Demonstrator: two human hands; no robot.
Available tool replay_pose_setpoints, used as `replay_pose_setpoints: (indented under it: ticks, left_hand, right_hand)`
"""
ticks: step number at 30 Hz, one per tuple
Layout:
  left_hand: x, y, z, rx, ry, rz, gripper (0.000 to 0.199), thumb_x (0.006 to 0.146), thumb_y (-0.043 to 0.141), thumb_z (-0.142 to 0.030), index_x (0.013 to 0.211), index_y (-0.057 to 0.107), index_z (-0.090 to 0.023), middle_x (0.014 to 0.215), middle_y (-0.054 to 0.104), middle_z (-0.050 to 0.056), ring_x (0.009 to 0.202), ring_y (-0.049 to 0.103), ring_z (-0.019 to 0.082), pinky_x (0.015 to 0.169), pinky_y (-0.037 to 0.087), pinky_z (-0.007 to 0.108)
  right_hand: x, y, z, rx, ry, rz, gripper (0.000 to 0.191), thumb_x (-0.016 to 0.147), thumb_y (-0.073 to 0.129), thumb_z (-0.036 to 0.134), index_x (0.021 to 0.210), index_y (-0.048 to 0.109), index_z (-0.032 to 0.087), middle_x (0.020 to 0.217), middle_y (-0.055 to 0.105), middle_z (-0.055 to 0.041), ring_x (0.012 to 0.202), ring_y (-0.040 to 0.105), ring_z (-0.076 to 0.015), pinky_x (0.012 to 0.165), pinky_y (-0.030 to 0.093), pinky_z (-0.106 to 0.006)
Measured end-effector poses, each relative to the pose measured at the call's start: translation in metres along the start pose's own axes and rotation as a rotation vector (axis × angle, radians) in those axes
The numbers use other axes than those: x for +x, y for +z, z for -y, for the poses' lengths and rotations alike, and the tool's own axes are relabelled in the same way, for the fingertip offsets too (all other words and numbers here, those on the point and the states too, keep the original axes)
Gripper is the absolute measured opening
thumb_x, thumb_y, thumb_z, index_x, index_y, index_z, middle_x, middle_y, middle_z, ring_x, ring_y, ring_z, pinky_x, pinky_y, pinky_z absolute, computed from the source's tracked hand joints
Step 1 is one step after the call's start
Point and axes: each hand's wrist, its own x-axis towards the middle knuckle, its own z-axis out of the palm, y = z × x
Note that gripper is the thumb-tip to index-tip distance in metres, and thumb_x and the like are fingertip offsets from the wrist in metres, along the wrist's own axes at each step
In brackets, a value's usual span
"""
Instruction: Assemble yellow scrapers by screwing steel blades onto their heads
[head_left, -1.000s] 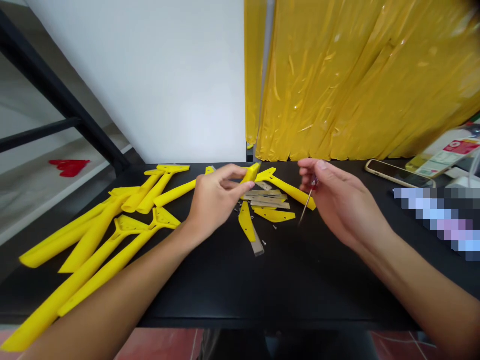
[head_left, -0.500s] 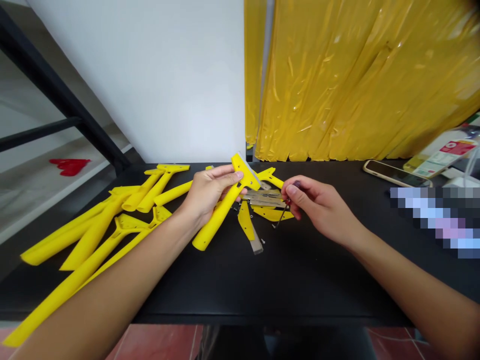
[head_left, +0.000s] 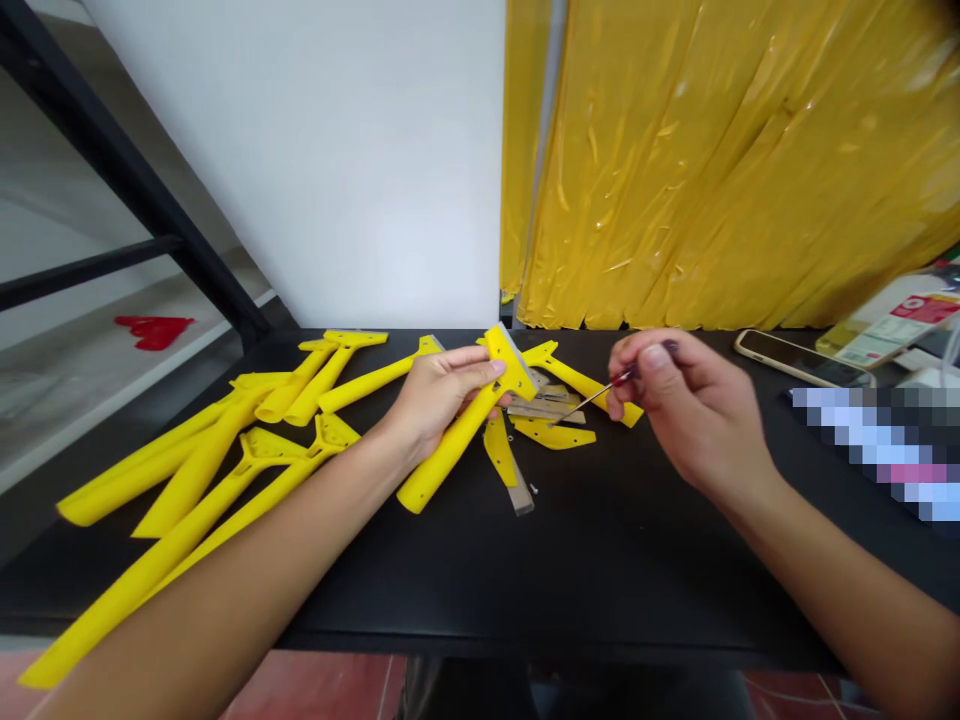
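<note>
- Two bare hands are showing above a smooth black tabletop, well apart from each other.
- Left hand is pinching a yellow plastic scraper with a long tubular handle and a flared head, thumb lying across the head; a grey strip is running along the head's far edge. Scraper is slanting over the table's middle, handle end pointing toward the wearer.
- Right hand, fingers curled, is pinching a thin metal-shafted screwdriver with a dark red handle. Shaft is pointing down-left toward the loose parts; whether its tip is touching anything, cannot tell.
- Below and between the hands, flat yellow plastic plates with small holes are lying among flat grey strips. One small silvery screw is resting near the closest strip.
- Left of these, several long yellow plastic handles with forked heads are lying in a loose, overlapping group.
- Containers: far right, a clear plastic bottle with a red-and-white label is showing something yellowish inside; liquid or not, cannot tell. A pale-cased phone is lying beside it.
- Far left, a pale shelf is bearing a flat red object.
</note>
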Motion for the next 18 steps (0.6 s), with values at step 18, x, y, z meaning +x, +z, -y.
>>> replay_pose_setpoints:
  ticks: [18]
  left_hand:
    - [-0.029, 0.024, -0.006, -0.061, -0.278, 0.272, 0.035, 0.09, 0.069, -0.016, 0.124, 0.062, -0.008, 0.105, 0.074, 0.019, 0.07, 0.075, 0.024, 0.053, 0.059, 0.028]
  right_hand:
    - [0.001, 0.004, 0.009, 0.154, -0.18, -0.181, 0.011, 0.098, 0.061, 0.025, 0.095, 0.072, 0.021, 0.098, 0.066, -0.0029, 0.073, 0.068, -0.013, 0.079, 0.067, -0.039]
